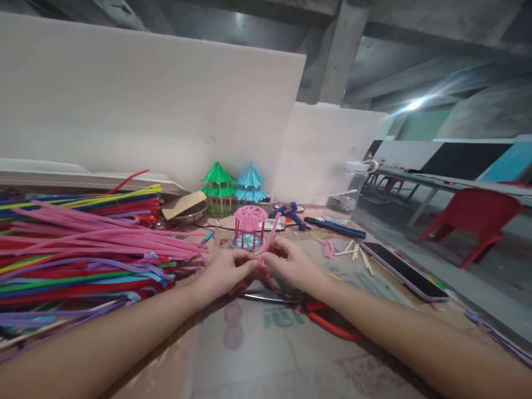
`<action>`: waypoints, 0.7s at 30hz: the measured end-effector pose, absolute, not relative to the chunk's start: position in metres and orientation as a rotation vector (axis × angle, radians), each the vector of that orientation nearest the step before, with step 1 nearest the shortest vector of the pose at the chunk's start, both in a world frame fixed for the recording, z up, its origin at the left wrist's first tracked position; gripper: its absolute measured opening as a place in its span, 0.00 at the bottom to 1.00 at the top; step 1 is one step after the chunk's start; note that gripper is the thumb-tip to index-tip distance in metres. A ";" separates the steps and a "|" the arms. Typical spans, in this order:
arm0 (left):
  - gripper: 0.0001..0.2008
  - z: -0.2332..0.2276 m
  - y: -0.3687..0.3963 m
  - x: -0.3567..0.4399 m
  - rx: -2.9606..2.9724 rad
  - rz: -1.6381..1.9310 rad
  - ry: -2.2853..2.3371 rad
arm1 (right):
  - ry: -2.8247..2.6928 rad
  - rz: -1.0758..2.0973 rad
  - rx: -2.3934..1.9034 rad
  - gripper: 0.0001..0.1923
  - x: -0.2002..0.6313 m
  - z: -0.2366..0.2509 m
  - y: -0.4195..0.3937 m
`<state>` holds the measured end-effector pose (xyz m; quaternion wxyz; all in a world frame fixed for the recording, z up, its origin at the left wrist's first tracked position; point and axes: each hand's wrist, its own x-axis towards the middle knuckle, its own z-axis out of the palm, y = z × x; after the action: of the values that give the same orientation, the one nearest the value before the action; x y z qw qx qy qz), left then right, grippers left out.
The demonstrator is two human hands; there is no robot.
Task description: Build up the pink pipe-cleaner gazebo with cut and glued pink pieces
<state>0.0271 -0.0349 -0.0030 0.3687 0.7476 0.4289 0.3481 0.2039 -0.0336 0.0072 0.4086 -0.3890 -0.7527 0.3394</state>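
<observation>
Head cam: big pile of pipe cleaners at left, small pink pavilion centre. Left hand & right hand both pinch a pink pipe cleaner just before the pavilion, above scissors.

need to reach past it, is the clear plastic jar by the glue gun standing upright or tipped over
Upright. The clear plastic jar stands on its base on the table, with its white lid on top, just beyond the blue glue gun.

A heap of craft stems lies left on the worktop; three small pavilion models stand behind the hands, a phone right.
</observation>
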 end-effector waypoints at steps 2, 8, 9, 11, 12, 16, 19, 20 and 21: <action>0.17 -0.004 -0.034 0.026 1.928 0.879 1.095 | -1.900 0.894 -0.990 0.09 0.205 0.002 -0.033; 0.16 -0.006 -0.032 0.026 1.965 0.856 1.074 | -1.890 0.952 -0.964 0.09 0.207 -0.002 -0.030; 0.16 -0.006 -0.032 0.026 1.973 0.857 1.074 | -1.891 0.955 -0.966 0.09 0.207 -0.002 -0.029; 0.16 -0.006 -0.032 0.027 1.974 0.852 1.078 | -1.898 0.964 -0.956 0.09 0.206 -0.003 -0.028; 0.16 -0.005 -0.032 0.027 1.971 0.849 1.083 | -1.900 0.970 -0.949 0.08 0.206 -0.003 -0.028; 0.16 -0.005 -0.032 0.027 1.967 0.842 1.068 | -1.883 0.991 -0.951 0.08 0.205 -0.002 -0.029; 0.14 -0.005 -0.032 0.027 1.963 0.836 1.057 | -1.868 1.032 -0.947 0.09 0.205 -0.001 -0.030; 0.14 -0.004 -0.033 0.027 1.958 0.834 1.065 | -1.865 1.049 -0.938 0.09 0.205 -0.001 -0.030; 0.14 -0.004 -0.033 0.027 1.954 0.829 1.071 | -1.866 1.061 -0.928 0.10 0.205 -0.001 -0.030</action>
<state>0.0275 -0.0329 -0.0040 0.3727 0.7626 0.4181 0.3236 0.2050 -0.0300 -0.0007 0.3908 -0.3651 -0.7345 0.4177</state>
